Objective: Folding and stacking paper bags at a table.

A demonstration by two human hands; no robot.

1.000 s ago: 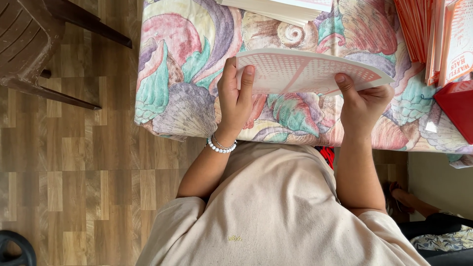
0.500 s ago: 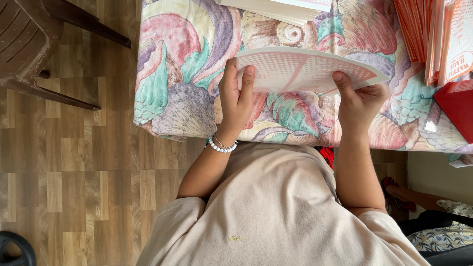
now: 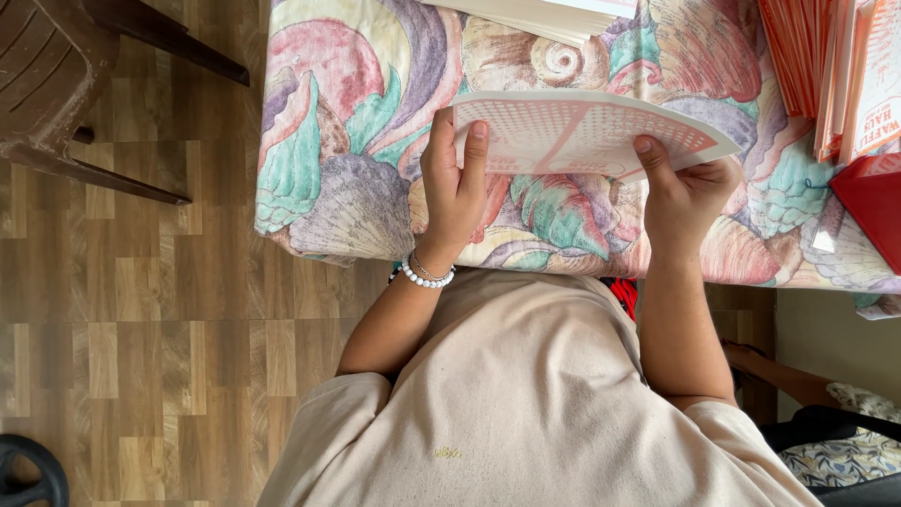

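Note:
I hold a flat piece of white cardboard with an orange dotted print [image 3: 572,131] just above a table covered by a seashell-patterned cloth [image 3: 357,141]. My left hand [image 3: 453,183], with a white bead bracelet on the wrist, grips the card's left edge with the thumb on top. At the card's lower right edge my right hand [image 3: 690,192] grips it, thumb pressed on the printed face. The card is slightly bent upward.
A pile of white sheets [image 3: 544,14] lies at the table's far edge. Orange printed cards [image 3: 826,66] stand at the right, with a red box [image 3: 873,202] below them. A brown plastic chair [image 3: 66,84] stands left on wood-pattern flooring. Another person's arm [image 3: 788,376] shows at lower right.
My right thumb has slid slightly left along the card. Otherwise both hands and the card stay in the same place.

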